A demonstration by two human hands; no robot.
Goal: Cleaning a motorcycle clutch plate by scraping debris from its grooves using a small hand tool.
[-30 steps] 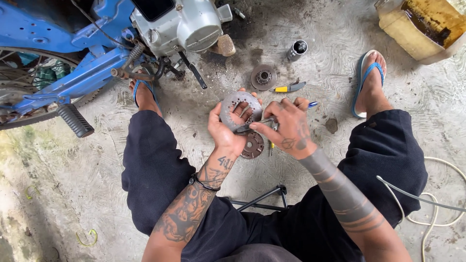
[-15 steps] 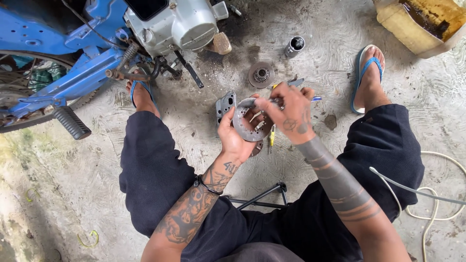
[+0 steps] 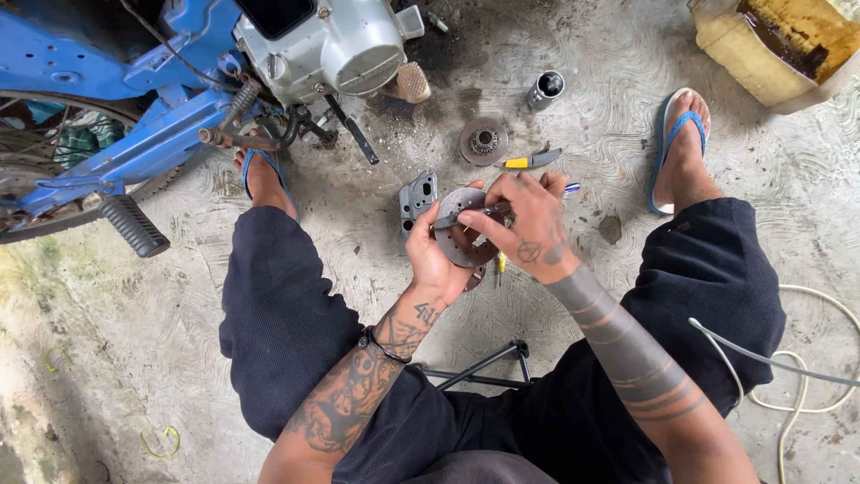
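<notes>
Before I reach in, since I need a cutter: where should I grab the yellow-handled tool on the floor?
Take the yellow-handled tool by its yellow end, on the left, coming from above. It lies flat on the concrete with the dark metal end pointing right, probably the working end. The round part sits close at its upper left, so a straight-down pinch seems safest.

Round grey metal disc [image 3: 459, 235] with holes, held tilted above the concrete; slim dark tool [image 3: 466, 215] lies across its face.

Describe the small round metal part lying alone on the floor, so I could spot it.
Start at the grey engine of the blue motorbike. On the concrete in front of it, just above the yellow-handled tool, lies a flat round disc with a toothed hub. Unlike the upright shiny cylinder nearby, it lies flat and dark.
</notes>
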